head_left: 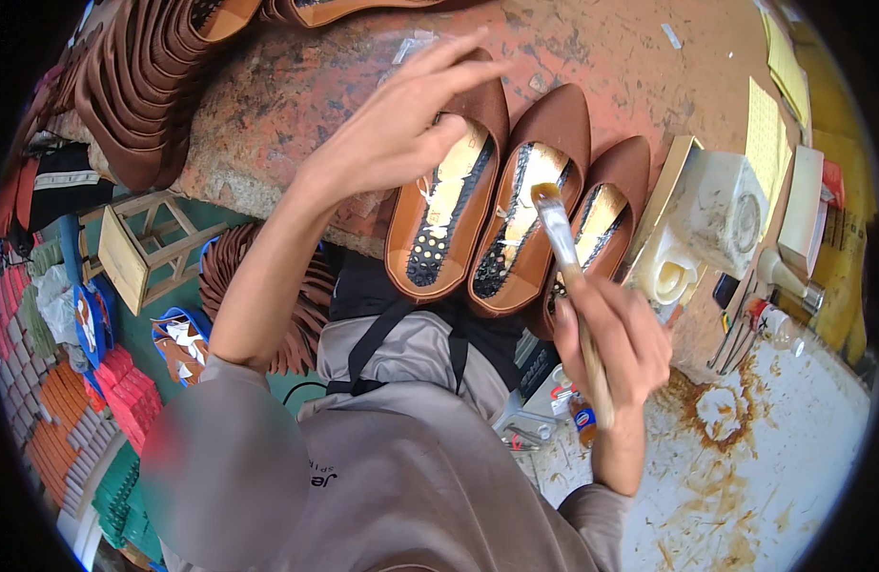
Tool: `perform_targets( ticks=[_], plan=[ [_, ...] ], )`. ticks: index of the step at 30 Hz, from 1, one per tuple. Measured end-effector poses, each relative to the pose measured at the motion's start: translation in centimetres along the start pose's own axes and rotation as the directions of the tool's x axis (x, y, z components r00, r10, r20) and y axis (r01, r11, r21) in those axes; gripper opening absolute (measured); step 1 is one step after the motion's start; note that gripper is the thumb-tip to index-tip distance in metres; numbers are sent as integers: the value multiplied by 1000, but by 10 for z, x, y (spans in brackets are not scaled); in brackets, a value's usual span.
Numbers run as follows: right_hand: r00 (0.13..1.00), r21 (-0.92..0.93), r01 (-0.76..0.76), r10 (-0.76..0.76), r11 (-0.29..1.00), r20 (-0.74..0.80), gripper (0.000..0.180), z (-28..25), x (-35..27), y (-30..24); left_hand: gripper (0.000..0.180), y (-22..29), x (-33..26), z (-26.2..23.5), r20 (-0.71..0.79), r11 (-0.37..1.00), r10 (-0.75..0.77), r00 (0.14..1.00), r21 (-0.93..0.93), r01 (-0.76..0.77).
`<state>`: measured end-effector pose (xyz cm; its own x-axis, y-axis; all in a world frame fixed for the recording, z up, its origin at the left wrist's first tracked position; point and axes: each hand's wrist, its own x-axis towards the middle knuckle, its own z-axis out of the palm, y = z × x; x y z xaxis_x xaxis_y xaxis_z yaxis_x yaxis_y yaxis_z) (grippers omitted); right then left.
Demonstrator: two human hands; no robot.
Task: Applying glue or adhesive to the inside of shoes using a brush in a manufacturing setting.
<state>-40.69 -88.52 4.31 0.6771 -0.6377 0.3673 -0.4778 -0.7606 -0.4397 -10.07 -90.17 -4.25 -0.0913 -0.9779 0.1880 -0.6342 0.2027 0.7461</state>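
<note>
Three brown pointed shoes stand side by side on the worktable, toes away from me: the left shoe (426,275), the middle shoe (557,114) and the right shoe (626,164). Dark strips with shiny gold patches line their insides. My left hand (387,138) reaches over the left shoe's toe, its fingers stretched and apart; whether it touches the shoe is hard to tell. In my right hand (619,343) is a flat paintbrush (559,229) with a wooden handle, gripped near its middle. Its yellowish bristles are over the middle shoe's opening, contact unclear.
Nested brown shoes (134,105) lie at the far left of the worktable (287,105). Right of the three shoes stands a stained whitish container (725,205), with a clear bottle (775,326) beyond. A wooden stool (130,257) stands on the floor at left.
</note>
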Motion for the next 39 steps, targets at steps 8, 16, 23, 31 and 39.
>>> perform_targets(
  ticks=[8, 16, 23, 31, 39],
  plan=[
    [970, -6, 13, -14, 1000, -243, 15, -55, -38, 3, 45, -14, 7, 51, -223, 932, 58, 973, 361, 28],
    [694, 31, -687, 667, 726, -270, 12, -102, -69, 54, 48, 17, 11, 59, -281, 965, -98, 955, 208, 161],
    [756, -103, -651, 630, 752, -175, 11, -83, -60, 44, 67, 80, -87, 16, -34, 980, -195, 980, -30, 194],
    [803, -276, -595, 545, 755, -239, 10, -86, -52, 25, 108, 98, -133, 42, -76, 963, -269, 960, -39, 266],
    [782, -331, -618, 604, 713, -158, 9, -85, -47, 16, 108, 88, -149, 51, -110, 867, -414, 904, -352, 354]
  ],
)
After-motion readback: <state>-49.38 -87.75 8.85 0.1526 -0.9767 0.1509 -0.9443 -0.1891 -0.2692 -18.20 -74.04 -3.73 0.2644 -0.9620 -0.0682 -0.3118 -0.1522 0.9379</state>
